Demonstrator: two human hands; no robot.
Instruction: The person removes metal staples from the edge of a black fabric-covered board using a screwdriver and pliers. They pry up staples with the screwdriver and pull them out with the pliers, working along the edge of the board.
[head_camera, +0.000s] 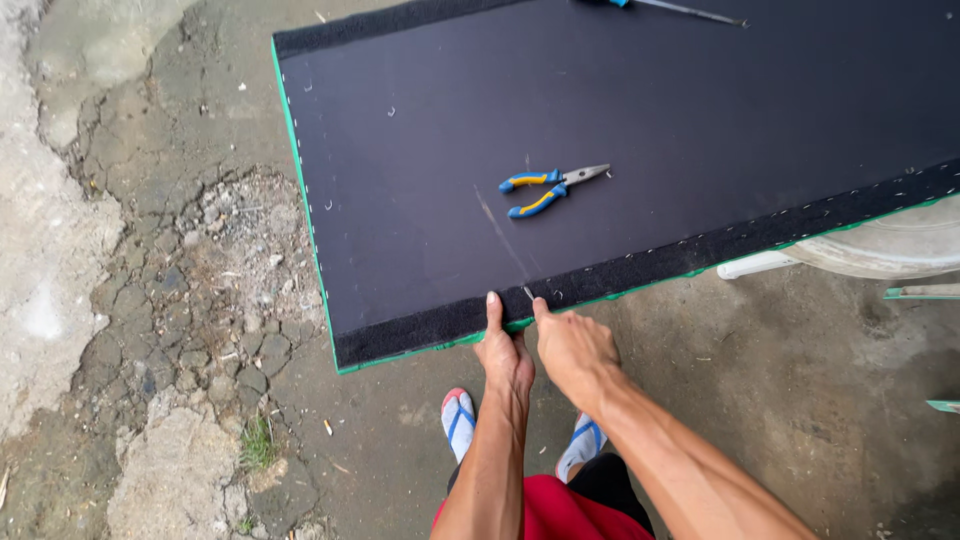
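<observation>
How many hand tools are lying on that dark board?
2: pliers with blue and yellow handles lie mid-board; a thin tool with a blue handle lies at the top edge, partly out of view. More may sit outside the frame.

No packages, labels, signs or screens in view anywhere across the scene.
</observation>
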